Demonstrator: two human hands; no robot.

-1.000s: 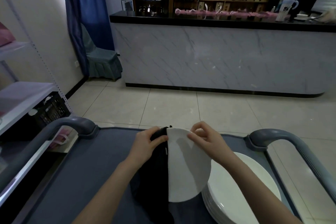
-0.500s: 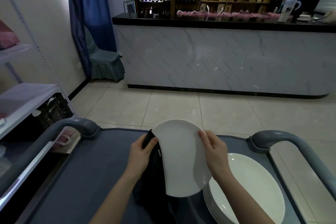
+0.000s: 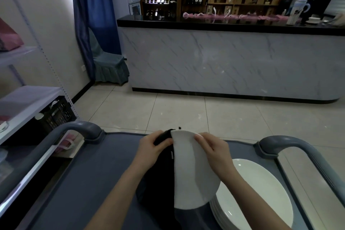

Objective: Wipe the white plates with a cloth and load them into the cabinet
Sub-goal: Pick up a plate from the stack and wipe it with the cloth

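Plate point(image 3: 194, 173) is held nearly on edge above the cart point(image 3: 89, 177), its lower rim overlapping the stack point(image 3: 257, 192) of white plates at the cart's right. The left grip point(image 3: 151, 150) clasps a black cloth point(image 3: 160, 179) against the plate's upper left rim, fingers curled round the fabric. The right grip point(image 3: 212, 149) grasps the upper right rim. The cloth hangs down beside the plate; how much lies behind it is hidden. The stack is cut off at the bottom edge.
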